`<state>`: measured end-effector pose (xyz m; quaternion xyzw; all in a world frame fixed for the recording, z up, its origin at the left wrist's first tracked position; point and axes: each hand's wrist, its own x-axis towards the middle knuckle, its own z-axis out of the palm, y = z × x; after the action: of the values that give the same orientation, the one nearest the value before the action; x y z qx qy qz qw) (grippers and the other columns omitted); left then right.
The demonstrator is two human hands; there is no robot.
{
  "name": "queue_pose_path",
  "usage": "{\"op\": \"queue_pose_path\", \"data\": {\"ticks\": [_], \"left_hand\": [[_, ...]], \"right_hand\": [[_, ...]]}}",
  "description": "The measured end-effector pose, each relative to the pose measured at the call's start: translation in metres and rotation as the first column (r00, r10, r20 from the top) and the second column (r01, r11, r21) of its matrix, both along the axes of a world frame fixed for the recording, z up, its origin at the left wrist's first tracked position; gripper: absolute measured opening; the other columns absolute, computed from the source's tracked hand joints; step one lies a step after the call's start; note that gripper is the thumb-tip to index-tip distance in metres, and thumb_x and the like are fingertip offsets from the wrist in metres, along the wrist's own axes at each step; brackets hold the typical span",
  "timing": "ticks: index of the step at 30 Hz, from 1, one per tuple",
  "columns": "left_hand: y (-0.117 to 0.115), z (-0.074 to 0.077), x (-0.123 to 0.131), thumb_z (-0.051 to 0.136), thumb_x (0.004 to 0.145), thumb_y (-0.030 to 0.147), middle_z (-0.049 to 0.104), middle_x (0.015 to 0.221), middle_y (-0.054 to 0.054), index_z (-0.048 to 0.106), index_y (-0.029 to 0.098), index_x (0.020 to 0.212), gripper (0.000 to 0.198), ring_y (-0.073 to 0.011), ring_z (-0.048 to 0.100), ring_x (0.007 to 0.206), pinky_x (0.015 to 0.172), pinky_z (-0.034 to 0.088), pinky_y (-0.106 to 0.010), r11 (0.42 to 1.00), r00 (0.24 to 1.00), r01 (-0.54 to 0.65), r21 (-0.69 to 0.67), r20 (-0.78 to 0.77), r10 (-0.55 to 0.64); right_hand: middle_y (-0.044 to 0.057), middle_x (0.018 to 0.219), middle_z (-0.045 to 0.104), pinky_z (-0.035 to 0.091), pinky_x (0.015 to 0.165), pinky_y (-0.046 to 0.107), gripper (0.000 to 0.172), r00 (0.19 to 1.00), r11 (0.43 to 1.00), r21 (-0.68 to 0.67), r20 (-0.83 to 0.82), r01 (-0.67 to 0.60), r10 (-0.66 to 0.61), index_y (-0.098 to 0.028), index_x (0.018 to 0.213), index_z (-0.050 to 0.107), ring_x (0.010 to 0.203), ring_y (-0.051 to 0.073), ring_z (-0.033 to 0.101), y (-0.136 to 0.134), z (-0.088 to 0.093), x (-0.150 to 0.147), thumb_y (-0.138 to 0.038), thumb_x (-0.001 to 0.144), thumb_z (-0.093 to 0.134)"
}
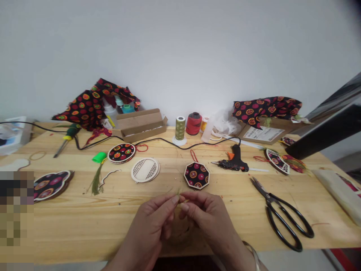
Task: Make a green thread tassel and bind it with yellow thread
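Near the front edge of the table, my left hand (153, 218) and my right hand (210, 218) meet, each pinching with thumb and forefinger. Between the fingertips is a small bit of green thread (178, 192), its loose ends sticking up; most of it is hidden by the fingers. Just beyond lies an octagonal ornament (196, 175) with dark patterned fabric, a pale wooden rim and a red loop. To its left are round pale wooden cutouts (145, 170). A green tassel (96, 180) rests farther left.
Black-handled scissors (282, 214) lie at right, behind them a glue gun (235, 160) with its cord crossing the table. A green thread spool (180, 128), a red spool (193, 123) and a cardboard box (142, 126) stand by the wall. A screwdriver (67, 138) lies at left.
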<state>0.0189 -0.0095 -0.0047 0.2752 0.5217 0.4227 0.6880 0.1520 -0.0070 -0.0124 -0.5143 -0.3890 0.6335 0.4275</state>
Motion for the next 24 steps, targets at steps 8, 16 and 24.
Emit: {"op": "queue_pose_path", "data": {"ticks": [8,16,24], "left_hand": [[-0.004,-0.001,-0.003,0.066,0.074,0.037,0.03,0.048,0.008,0.067,0.016,0.062,0.023,-0.0087,0.021,0.047,0.041,0.019,-0.02,0.996,0.991,0.065,0.062,-0.125,-0.057],[-0.007,0.0,-0.004,0.062,0.078,0.038,0.028,0.049,0.008,0.069,0.017,0.065,0.026,-0.0096,0.02,0.049,0.044,0.017,-0.022,0.982,0.969,0.182,0.043,-0.176,-0.172],[-0.002,-0.001,-0.004,0.067,0.073,0.034,0.03,0.047,0.009,0.069,0.016,0.062,0.021,-0.0077,0.019,0.044,0.039,0.017,-0.02,0.993,0.994,0.105,-0.05,-0.011,-0.105]], "right_hand": [[0.001,0.075,0.072,0.048,0.064,0.024,0.011,0.901,0.906,0.422,0.408,-0.041,-0.15,-0.023,0.082,0.072,0.068,0.015,0.064,-0.007,0.0,0.004,-0.021,0.079,0.062],[0.003,0.074,0.065,0.04,0.063,0.027,0.018,0.608,0.744,0.486,0.782,-0.458,-0.136,-0.019,0.08,0.062,0.069,0.016,0.058,-0.003,0.011,0.016,-0.018,0.09,0.047],[0.0,0.065,0.059,0.038,0.06,0.024,0.017,0.75,0.875,0.391,0.659,-0.286,-0.05,-0.02,0.076,0.059,0.062,0.014,0.052,0.007,0.01,0.019,-0.022,0.088,0.047]]}}
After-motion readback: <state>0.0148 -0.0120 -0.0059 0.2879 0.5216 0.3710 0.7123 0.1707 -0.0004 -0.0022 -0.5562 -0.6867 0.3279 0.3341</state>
